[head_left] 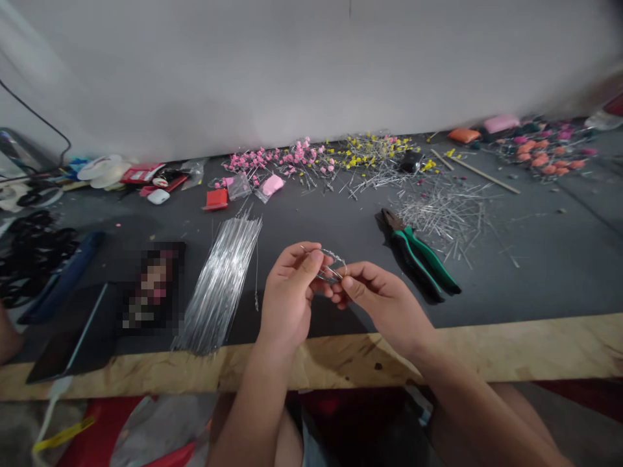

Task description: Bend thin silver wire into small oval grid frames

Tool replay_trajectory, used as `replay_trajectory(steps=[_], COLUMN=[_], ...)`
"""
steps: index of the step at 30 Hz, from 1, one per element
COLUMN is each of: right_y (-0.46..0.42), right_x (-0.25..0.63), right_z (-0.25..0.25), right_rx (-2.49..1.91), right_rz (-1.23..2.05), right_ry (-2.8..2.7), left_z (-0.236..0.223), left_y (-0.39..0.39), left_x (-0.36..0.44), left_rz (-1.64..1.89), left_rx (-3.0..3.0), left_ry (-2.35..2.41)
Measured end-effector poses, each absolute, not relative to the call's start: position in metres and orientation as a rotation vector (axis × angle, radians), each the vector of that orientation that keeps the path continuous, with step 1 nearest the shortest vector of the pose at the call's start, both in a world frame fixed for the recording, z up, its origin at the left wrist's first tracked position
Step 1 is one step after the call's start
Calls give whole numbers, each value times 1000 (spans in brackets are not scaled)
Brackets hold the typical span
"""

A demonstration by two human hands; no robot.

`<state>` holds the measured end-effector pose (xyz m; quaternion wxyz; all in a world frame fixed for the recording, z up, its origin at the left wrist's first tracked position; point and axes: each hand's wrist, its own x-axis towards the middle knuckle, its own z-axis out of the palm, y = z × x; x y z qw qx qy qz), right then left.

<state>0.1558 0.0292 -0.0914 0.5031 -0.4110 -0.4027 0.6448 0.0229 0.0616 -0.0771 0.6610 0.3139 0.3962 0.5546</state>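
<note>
Left hand [288, 288] and right hand [382, 297] are pinching wire loop [335, 257] | likely light, springy | twisted far side probably offering grip

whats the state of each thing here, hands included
left hand, closed on the wire loop
right hand, pinching the same loop
wire loop, bent, partly twisted
pliers, lying flat, unheld
wire bundle, straight, laid side by side
single wire, twisted at near end
pink-tipped wires, loosely heaped
yellow-tipped wires, loosely heaped
short wire pieces, scattered
</note>
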Motion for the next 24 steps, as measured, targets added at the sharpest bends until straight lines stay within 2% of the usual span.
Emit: replay_trajectory(steps=[9, 24], right_y=[26, 20], right_x=[149, 143], right_z=[-94, -98], right_rx=[-964, -1124], right_rz=[1545, 1287], right_ry=[-927, -949], left_z=[-78, -78], left_y=[57, 56], left_x=[29, 37], left_rz=[1316, 1317], left_rx=[652, 652], left_ry=[889, 973])
